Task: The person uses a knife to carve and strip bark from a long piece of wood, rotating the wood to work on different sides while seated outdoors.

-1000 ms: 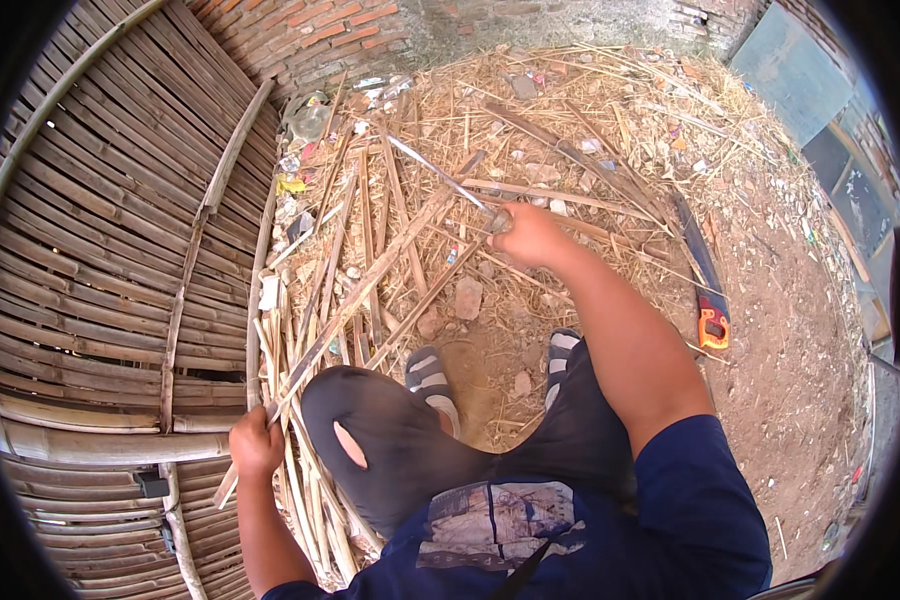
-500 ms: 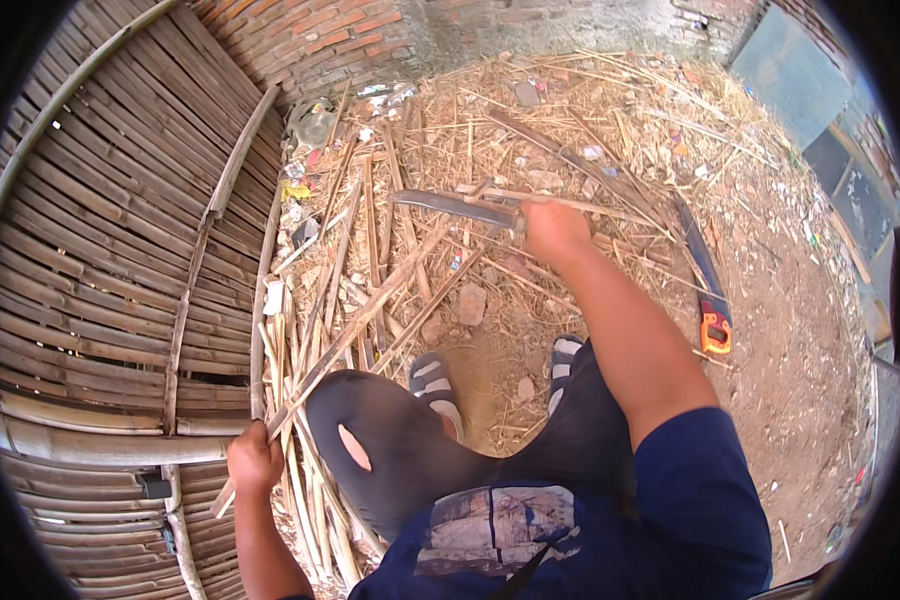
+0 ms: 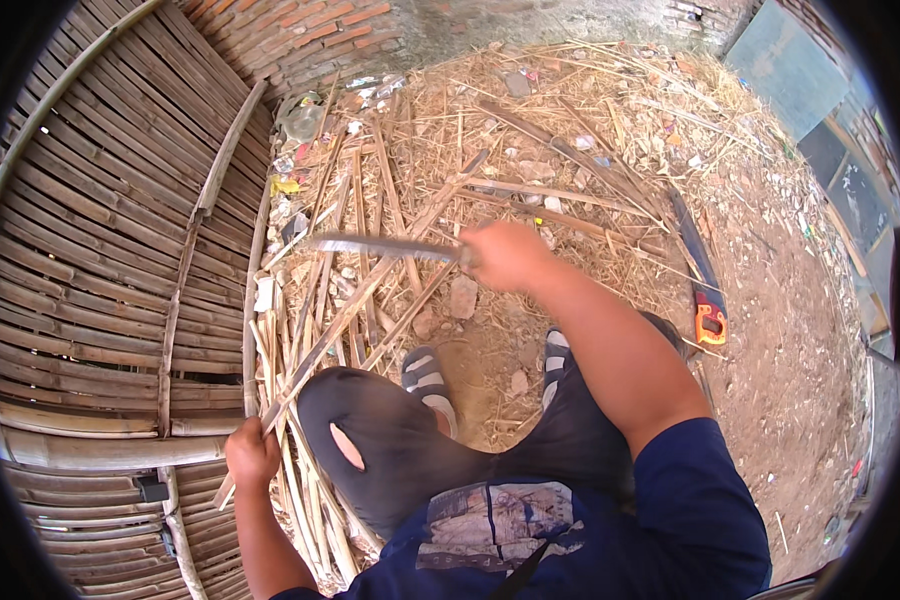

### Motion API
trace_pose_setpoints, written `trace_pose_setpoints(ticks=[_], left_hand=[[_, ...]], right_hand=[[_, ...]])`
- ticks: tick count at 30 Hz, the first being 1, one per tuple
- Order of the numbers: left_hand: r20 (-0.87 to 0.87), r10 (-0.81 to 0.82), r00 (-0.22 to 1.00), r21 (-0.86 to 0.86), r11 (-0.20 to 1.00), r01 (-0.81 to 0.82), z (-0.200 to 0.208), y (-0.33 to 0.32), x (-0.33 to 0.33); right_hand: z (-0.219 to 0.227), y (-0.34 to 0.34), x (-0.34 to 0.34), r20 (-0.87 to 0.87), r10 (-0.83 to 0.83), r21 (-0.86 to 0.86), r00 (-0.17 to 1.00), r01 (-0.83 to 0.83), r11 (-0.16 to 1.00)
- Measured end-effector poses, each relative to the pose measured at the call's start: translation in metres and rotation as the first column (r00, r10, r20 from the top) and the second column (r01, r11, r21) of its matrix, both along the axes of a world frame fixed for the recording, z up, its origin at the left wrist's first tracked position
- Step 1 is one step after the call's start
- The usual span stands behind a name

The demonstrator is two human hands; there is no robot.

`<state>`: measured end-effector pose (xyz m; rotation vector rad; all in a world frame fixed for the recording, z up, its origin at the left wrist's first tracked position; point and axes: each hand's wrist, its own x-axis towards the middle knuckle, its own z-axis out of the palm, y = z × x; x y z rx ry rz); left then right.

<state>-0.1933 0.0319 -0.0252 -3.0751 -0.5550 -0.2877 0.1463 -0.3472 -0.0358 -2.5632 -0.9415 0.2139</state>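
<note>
My left hand (image 3: 253, 454) is closed round the near end of a long bamboo strip (image 3: 365, 290), which slants away to the far right past my left knee. In my right hand (image 3: 505, 256) is the handle of a machete (image 3: 385, 246). Its long, dark blade points left and crosses over the strip; whether the two touch I cannot tell. The handle is mostly hidden by my fingers. Below the blade are my sandalled feet, with a stone (image 3: 463, 297) just ahead of them.
A handsaw (image 3: 705, 280) with an orange handle lies at the right. Bamboo strips (image 3: 305, 500) are heaped beside my left leg. A bamboo slat wall (image 3: 100, 270) stands at the left, a brick wall (image 3: 320, 40) at the back. Straw and litter cover the ground ahead.
My right hand has brought the machete nearer and to the left, along the bamboo strip. The left hand keeps its grip at almost the same place.
</note>
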Motion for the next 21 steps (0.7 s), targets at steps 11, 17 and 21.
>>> trace_pose_setpoints(ticks=[11, 17, 21], left_hand=[[-0.051, -0.026, 0.998, 0.083, 0.996, 0.030, 0.001, 0.014, -0.023], [-0.032, 0.020, 0.999, 0.000, 1.000, -0.020, -0.008, 0.019, -0.023], [-0.027, 0.020, 0.999, 0.016, 1.000, -0.019, -0.007, 0.017, -0.014]], right_hand=[[-0.037, -0.040, 0.055, 0.025, -0.407, -0.163, 0.913, 0.406, 0.899], [-0.027, -0.024, 0.048, -0.713, -0.247, 0.159, 0.656, 0.495, 0.854], [-0.031, -0.031, 0.039, -0.134, -0.194, 0.127, 0.972, 0.211, 0.969]])
